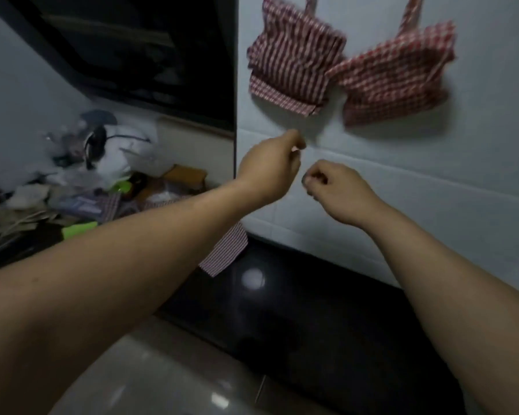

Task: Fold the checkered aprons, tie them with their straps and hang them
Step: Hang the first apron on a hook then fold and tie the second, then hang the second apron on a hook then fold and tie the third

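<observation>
Since two aprons (297, 64) hang tied, left hand (270, 169) and right hand (336, 187) curl, seemingly empty. Next probably means fetching the counter apron (225, 250).

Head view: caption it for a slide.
Folded checkered left apron and right apron hang on the tiled wall; left hand and right hand curl below.

Two folded aprons hang side by side on the wall (432, 190), their near edges meeting: the left apron (294, 64) just above the left grip (270, 169), the right apron (396, 82) above and to the right of the right grip (336, 187). The grips are close together before the wall, the left one higher. A heap of clutter (96, 163) lies well left of the left grip, and a loose cloth (225, 250) lies below it, partly under the forearm.
</observation>
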The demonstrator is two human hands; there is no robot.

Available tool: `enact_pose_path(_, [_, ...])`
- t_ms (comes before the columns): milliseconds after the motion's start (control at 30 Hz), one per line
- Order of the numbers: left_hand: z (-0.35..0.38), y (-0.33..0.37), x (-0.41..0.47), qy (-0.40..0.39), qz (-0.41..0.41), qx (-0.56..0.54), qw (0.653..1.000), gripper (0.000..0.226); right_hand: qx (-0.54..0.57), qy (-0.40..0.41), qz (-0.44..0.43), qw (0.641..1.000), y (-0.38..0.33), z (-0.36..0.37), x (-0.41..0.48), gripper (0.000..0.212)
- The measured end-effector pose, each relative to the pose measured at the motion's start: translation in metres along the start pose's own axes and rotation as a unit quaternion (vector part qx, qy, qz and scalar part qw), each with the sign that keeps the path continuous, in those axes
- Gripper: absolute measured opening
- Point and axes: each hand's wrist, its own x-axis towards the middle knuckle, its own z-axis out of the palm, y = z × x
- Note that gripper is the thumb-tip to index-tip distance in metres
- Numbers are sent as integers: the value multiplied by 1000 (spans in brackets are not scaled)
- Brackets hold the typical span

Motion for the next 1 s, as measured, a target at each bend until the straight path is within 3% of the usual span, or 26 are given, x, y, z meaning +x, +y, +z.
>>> enact_pose_path(67, [6,-58,-33,-24,-80,30,996,17,-45,-145,4,988,11,55,-7,22])
enact_pose_path(133, [6,-107,-65,-42,-156,46,986,16,-67,-241,12,968,19,103,-14,24])
enact_pose_path(233, [6,-178,-107,-75,-253,50,963,21,-65,-296,25,953,21,168,-8,22])
enact_pose_path(333, [10,-237,-135,-93,-287,52,952,10,-65,-334,33,940,16,219,9,25])
enact_pose_path(467, [14,-308,-151,-136,-289,58,946,11,-56,-372,59,925,-5,281,46,17])
enact_pose_path(667, [21,-382,-113,-218,-264,53,938,24,-70,-394,89,912,-44,355,104,38])
enact_pose_path(800, [44,-410,-94,-238,-236,30,942,60,-78,-396,112,908,-59,368,129,51])
enact_pose_path(933, [76,-429,-82,-338,-256,49,904,103,-77,-351,114,926,-70,382,146,58])
enact_pose_path(1000, [83,-429,-79,-347,-283,23,894,94,-81,-357,103,925,-72,388,153,55])
